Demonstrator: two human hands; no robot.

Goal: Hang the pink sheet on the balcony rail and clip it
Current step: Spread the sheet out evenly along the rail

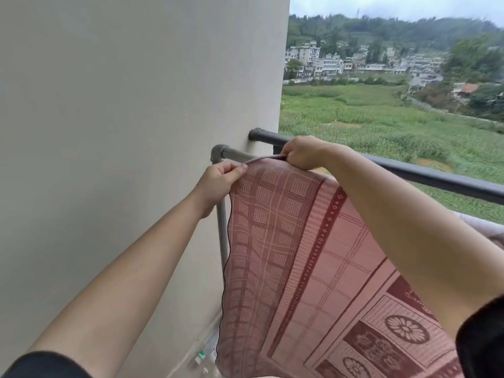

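The pink sheet (313, 263), patterned with dark red checks and flower wheels, hangs down in front of me from its top edge. My left hand (218, 181) pinches the sheet's top left corner. My right hand (305, 152) grips the same edge a little further right. Both hands hold that edge just over the grey inner rail (234, 154), which meets the wall at an elbow joint. The dark balcony rail (409, 170) runs behind it, from the wall off to the right. No clip is visible.
A plain beige wall (122, 132) fills the left side, close to my left arm. A grey upright post (222, 230) drops from the inner rail's elbow. Small blurred items lie on the floor (201, 356) by the wall. Beyond the rails lie fields and houses.
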